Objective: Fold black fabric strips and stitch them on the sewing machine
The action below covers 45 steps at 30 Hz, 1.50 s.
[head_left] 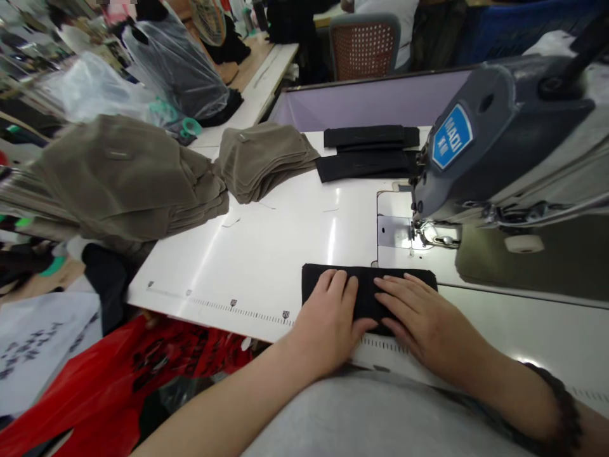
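A black rectangular fabric piece (366, 295) lies flat at the front edge of the white sewing table (276, 254). My left hand (328, 317) rests on its left half, fingers stretched forward over the cloth. On the right half lies my right hand (419, 311), palm down with the fingers extended toward the left. Both thumbs are near the fabric's front edge, close to each other. Just beyond my right hand is the needle area (421, 235) of a sewing machine (499, 120), apart from the fabric.
Folded black fabric strips (366, 164) lie at the back beside the machine head. Stacks of brown-grey cut cloth (266, 155) sit at the left, the larger pile (128, 178) overhanging the table's edge. Loose threads (231, 223) lie on the tabletop. A red bag (114, 374) is below left.
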Each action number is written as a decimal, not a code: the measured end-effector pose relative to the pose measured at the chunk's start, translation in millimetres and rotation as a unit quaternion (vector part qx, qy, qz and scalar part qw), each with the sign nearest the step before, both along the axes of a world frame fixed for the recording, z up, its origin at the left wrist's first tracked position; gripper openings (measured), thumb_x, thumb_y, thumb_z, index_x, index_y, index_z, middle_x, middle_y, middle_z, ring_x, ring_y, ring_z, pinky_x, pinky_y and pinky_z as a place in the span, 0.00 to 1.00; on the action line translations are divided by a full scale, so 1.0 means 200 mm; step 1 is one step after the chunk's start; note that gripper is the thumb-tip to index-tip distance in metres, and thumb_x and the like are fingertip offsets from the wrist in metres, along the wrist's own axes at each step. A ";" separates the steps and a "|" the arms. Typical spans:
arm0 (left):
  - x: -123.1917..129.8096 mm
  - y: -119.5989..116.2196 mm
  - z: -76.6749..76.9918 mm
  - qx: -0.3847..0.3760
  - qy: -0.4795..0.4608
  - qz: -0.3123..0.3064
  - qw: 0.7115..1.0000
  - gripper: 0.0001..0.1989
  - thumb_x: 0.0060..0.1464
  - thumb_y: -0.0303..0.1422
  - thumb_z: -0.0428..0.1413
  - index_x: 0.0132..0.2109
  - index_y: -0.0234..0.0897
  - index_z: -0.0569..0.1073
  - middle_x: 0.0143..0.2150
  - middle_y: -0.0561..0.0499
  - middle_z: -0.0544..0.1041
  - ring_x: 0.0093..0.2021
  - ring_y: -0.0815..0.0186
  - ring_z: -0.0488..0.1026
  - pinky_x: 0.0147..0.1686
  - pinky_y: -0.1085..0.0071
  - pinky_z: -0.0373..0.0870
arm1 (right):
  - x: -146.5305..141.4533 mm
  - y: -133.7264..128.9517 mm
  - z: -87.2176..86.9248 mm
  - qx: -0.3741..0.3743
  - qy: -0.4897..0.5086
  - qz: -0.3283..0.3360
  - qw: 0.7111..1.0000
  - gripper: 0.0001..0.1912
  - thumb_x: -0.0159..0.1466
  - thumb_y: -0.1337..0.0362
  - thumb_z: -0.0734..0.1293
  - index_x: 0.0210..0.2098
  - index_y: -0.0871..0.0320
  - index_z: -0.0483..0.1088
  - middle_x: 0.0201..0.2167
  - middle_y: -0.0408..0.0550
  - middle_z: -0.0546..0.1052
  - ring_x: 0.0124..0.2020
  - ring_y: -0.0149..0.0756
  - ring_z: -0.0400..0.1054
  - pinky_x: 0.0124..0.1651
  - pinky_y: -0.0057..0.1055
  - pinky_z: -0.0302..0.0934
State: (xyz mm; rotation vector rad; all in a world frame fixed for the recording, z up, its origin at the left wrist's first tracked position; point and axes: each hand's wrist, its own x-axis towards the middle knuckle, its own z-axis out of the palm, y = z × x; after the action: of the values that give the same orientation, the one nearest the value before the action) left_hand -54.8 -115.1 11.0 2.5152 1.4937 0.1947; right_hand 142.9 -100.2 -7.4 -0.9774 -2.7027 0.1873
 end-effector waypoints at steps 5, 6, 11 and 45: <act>0.04 -0.02 -0.07 0.000 0.045 0.005 0.999 0.40 0.51 0.52 0.49 0.60 0.23 0.53 0.62 0.31 0.51 0.63 0.48 0.47 0.57 0.49 0.51 | -0.01 -0.02 -0.04 0.001 -0.025 -0.019 1.000 0.26 0.60 0.59 0.61 0.57 0.57 0.57 0.59 0.55 0.58 0.60 0.45 0.49 0.57 0.52 0.48; 0.01 -0.02 -0.09 0.007 0.055 0.007 0.998 0.40 0.51 0.52 0.48 0.60 0.22 0.53 0.63 0.31 0.50 0.63 0.48 0.46 0.57 0.49 0.51 | -0.01 -0.02 -0.04 0.000 -0.030 -0.024 0.999 0.27 0.60 0.59 0.61 0.58 0.56 0.56 0.60 0.55 0.57 0.61 0.45 0.47 0.57 0.52 0.48; -0.21 -0.02 -0.14 0.072 0.110 0.095 0.987 0.36 0.57 0.48 0.43 0.60 0.19 0.51 0.62 0.29 0.52 0.62 0.47 0.48 0.55 0.48 0.55 | -0.02 -0.02 -0.03 -0.007 -0.047 -0.044 0.998 0.27 0.60 0.61 0.60 0.59 0.54 0.55 0.61 0.54 0.55 0.62 0.46 0.44 0.57 0.52 0.46; 0.31 0.60 -0.05 0.055 0.037 -0.153 0.986 0.26 0.57 0.42 0.48 0.53 0.23 0.64 0.55 0.36 0.65 0.56 0.55 0.60 0.57 0.63 0.55 | 0.32 0.30 0.03 0.028 0.002 -0.044 0.999 0.17 0.65 0.61 0.55 0.44 0.62 0.70 0.30 0.50 0.72 0.31 0.34 0.65 0.35 0.32 0.57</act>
State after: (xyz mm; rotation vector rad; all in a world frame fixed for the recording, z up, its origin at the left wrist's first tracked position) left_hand 7.2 4.4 1.7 2.8260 1.1254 0.1390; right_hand 206.7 -39.3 -1.5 -1.0747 -2.6408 0.0956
